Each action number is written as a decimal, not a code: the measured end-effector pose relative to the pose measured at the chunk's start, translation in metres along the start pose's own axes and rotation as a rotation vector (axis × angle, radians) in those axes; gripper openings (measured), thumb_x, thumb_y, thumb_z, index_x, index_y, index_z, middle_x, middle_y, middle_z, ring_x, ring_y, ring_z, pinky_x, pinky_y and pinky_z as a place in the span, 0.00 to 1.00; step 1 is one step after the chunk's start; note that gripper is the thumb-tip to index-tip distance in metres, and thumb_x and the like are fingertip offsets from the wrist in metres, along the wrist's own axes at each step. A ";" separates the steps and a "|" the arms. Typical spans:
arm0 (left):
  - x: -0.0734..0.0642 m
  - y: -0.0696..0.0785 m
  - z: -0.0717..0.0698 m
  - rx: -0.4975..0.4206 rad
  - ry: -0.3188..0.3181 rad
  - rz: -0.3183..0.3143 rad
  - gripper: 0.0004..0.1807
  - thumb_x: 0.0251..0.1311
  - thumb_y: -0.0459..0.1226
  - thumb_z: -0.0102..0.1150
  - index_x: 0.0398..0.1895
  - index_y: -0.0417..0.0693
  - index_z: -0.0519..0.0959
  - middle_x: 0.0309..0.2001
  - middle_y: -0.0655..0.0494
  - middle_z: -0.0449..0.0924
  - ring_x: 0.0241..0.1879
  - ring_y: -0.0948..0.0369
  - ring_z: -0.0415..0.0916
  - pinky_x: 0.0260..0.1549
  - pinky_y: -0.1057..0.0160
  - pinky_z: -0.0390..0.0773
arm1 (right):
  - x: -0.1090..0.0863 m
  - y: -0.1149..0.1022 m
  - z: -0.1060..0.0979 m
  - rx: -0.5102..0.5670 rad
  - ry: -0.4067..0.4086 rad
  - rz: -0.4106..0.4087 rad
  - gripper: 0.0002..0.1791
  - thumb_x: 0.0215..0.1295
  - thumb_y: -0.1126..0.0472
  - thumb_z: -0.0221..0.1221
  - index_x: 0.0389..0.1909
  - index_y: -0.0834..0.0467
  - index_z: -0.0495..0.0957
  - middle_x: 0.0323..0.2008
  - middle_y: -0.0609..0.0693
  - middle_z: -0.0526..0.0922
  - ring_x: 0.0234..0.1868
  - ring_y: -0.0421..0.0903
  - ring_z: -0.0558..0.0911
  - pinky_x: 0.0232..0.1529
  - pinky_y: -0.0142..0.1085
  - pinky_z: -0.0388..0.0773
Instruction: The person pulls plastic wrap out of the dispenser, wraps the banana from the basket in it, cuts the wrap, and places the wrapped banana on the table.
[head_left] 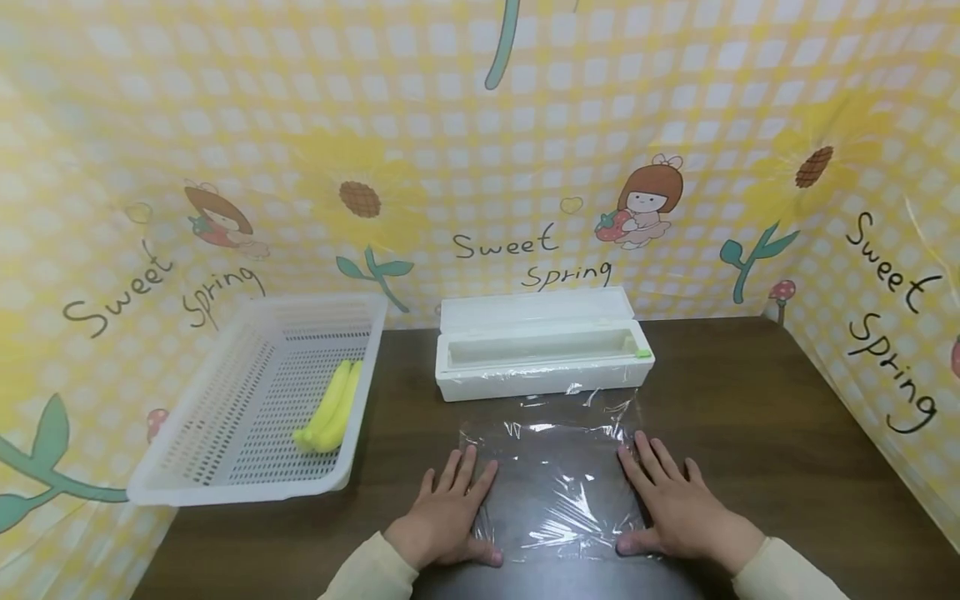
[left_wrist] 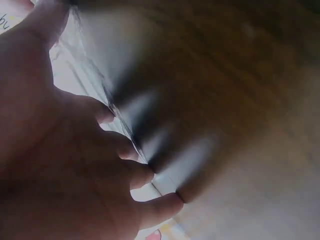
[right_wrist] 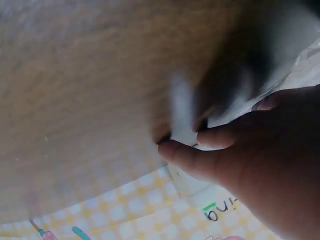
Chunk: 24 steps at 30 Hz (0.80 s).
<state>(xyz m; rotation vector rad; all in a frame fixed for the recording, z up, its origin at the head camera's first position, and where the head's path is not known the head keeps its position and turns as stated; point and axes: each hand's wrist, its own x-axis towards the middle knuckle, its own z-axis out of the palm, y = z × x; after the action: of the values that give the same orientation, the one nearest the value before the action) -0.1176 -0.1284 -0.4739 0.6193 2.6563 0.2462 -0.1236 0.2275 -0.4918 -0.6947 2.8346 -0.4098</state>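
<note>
A sheet of clear plastic wrap lies over the dark tabletop, wrinkled and shiny, and runs back to the front of a white wrap dispenser box whose lid stands raised. My left hand rests on the sheet's left edge with fingers spread and straight. On the opposite edge, my right hand lies the same way, its thumb near the front corner. In the left wrist view, the fingertips of the left hand touch down along the film's edge. The right wrist view has the right hand with fingertips on the table.
To the left stands a white plastic basket with yellow bananas in it. A small green piece sits at the box's right end. Patterned yellow checked cloth hangs around the back and sides of the wooden table.
</note>
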 end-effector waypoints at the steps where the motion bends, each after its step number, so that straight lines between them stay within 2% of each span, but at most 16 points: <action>1: -0.001 0.000 0.000 -0.006 0.004 0.002 0.65 0.46 0.71 0.65 0.82 0.50 0.49 0.80 0.37 0.37 0.77 0.39 0.36 0.66 0.30 0.49 | 0.000 0.001 -0.003 0.025 0.007 0.002 0.70 0.47 0.16 0.55 0.79 0.63 0.51 0.77 0.70 0.43 0.74 0.72 0.49 0.57 0.79 0.52; 6: -0.001 -0.001 0.000 -0.048 0.003 0.022 0.65 0.48 0.70 0.65 0.82 0.48 0.49 0.79 0.35 0.36 0.77 0.38 0.34 0.66 0.28 0.46 | 0.014 0.014 -0.034 0.160 0.108 0.030 0.65 0.55 0.28 0.64 0.80 0.61 0.44 0.77 0.72 0.35 0.73 0.75 0.49 0.56 0.78 0.54; 11: -0.002 -0.004 0.001 -0.047 0.032 0.030 0.65 0.47 0.69 0.67 0.82 0.48 0.48 0.79 0.36 0.37 0.77 0.38 0.36 0.66 0.28 0.48 | 0.057 0.038 -0.066 0.180 0.204 0.099 0.61 0.65 0.36 0.63 0.80 0.61 0.35 0.78 0.65 0.28 0.75 0.72 0.43 0.62 0.75 0.48; 16: -0.005 -0.004 0.001 -0.039 0.045 0.020 0.66 0.45 0.70 0.66 0.82 0.52 0.48 0.80 0.39 0.38 0.77 0.39 0.38 0.65 0.29 0.50 | 0.097 0.065 -0.078 0.131 0.186 0.101 0.63 0.67 0.34 0.59 0.78 0.66 0.27 0.78 0.63 0.25 0.77 0.67 0.34 0.65 0.73 0.45; 20: -0.009 -0.002 0.001 -0.041 0.037 0.015 0.66 0.45 0.71 0.65 0.82 0.53 0.47 0.80 0.39 0.35 0.77 0.39 0.37 0.64 0.28 0.51 | 0.114 0.076 -0.081 0.122 0.176 0.070 0.61 0.69 0.35 0.58 0.78 0.69 0.32 0.78 0.66 0.30 0.77 0.68 0.35 0.65 0.73 0.45; 24: -0.015 -0.005 -0.001 -0.054 0.062 0.015 0.67 0.45 0.71 0.66 0.82 0.51 0.47 0.80 0.38 0.34 0.77 0.38 0.38 0.64 0.28 0.53 | 0.122 0.077 -0.083 0.158 0.158 0.058 0.57 0.72 0.36 0.55 0.78 0.70 0.36 0.78 0.68 0.33 0.77 0.69 0.37 0.64 0.74 0.45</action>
<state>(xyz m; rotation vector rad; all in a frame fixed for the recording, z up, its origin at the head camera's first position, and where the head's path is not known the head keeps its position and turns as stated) -0.1078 -0.1399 -0.4691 0.6242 2.6948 0.3461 -0.2831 0.2527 -0.4526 -0.5717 2.9185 -0.6985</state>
